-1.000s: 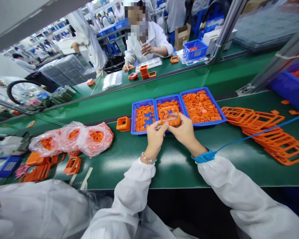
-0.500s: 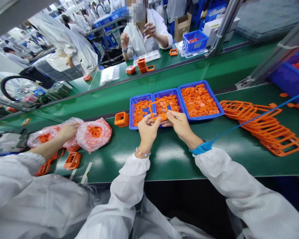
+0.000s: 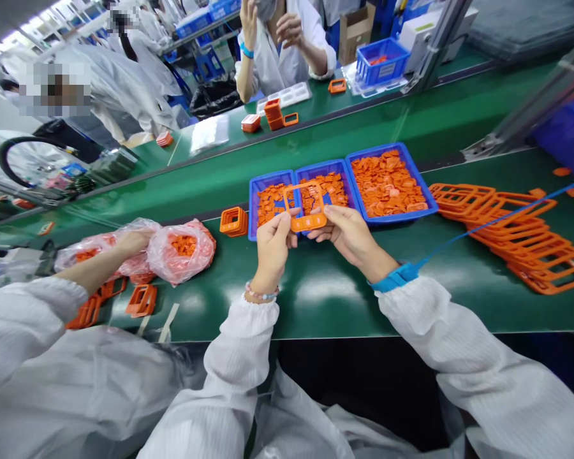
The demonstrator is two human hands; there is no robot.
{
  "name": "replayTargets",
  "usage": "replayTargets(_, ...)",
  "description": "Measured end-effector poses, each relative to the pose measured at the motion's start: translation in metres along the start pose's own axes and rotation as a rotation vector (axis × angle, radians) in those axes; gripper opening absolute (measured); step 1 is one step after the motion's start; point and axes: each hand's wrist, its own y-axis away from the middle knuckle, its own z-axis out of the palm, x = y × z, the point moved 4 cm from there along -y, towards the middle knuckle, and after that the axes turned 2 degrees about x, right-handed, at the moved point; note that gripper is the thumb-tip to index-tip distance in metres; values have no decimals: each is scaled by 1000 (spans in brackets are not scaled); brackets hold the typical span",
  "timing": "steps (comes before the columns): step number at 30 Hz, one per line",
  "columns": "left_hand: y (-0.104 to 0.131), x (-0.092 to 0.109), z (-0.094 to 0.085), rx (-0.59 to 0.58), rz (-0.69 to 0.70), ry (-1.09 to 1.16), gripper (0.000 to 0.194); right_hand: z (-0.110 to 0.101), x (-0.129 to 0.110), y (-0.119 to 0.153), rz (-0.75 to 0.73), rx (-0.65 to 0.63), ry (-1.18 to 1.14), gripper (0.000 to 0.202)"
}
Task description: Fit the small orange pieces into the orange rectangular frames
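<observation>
Between my two hands is an orange plastic frame (image 3: 309, 222), raised upright with its opening facing me. My left hand (image 3: 273, 239) pinches its lower left corner between thumb and fingers. At the lower right corner, my right hand (image 3: 348, 233) grips it the same way, with a blue wrist strap on that arm. Just behind the frame stand a left blue bin (image 3: 252, 217), a middle blue bin (image 3: 351, 204) and a right blue bin (image 3: 428, 191), holding small orange pieces. A stack of orange frames (image 3: 234, 221) sits left of the bins.
Many orange frames (image 3: 521, 233) lie fanned out at the right, with a blue cord (image 3: 488, 226) crossing them. At the left, a co-worker's arm (image 3: 100, 261) reaches to plastic bags (image 3: 182, 252) of orange pieces. Across the green bench, another person's hands (image 3: 289, 29) are raised.
The frame has turned more upright, showing its lower bar between my hands. My left hand has moved slightly left to its corner. The person opposite has raised a hand.
</observation>
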Motion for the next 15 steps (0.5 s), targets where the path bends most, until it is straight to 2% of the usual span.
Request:
replayTargets(7, 2, 7, -5, -38, -20, -33, 43, 2, 7, 1, 23, -42, -53, 46)
replayTargets(15, 3, 13, -7, -73, -21, -60, 42, 1, 8, 2, 38, -33, -35, 43)
